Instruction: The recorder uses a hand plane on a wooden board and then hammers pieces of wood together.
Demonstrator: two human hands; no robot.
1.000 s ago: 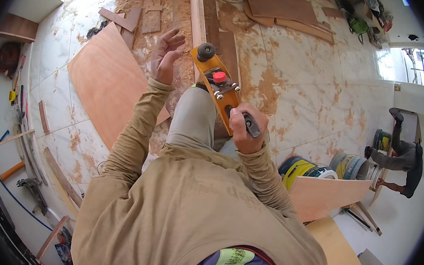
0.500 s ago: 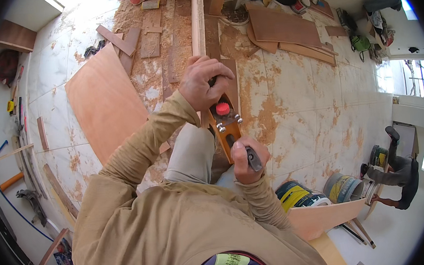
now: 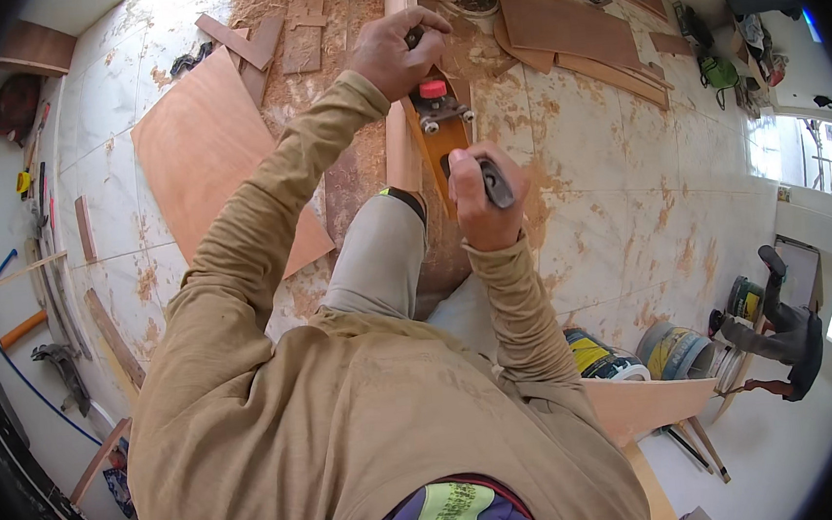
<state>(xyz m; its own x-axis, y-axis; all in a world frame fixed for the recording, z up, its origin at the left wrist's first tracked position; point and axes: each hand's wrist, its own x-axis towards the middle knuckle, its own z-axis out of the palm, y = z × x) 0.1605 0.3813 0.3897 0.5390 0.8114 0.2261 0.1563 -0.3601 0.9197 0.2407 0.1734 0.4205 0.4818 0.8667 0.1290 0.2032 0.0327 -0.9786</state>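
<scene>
An orange hand plane (image 3: 457,128) with a red adjusting knob (image 3: 432,90) lies angled over a long pale wooden board (image 3: 400,149) running away from me along the centre. My left hand (image 3: 398,51) is closed over the plane's front knob at the far end. My right hand (image 3: 489,196) grips its dark rear handle at the near end. The near end of the board is beside my bent knee (image 3: 376,253). Part of the board is hidden under the plane and my left hand.
Plywood sheets (image 3: 201,140) (image 3: 564,23), wood offcuts (image 3: 301,44) and shavings cover parts of the tiled floor. Hand tools (image 3: 26,330) line the left. Buckets (image 3: 672,347) and a leaning panel (image 3: 647,398) sit lower right, where another person (image 3: 784,339) bends over by the wall.
My left hand came down from beside the plane onto its front knob. Since half a second ago, both hands and the plane have moved forward along the board, away from me.
</scene>
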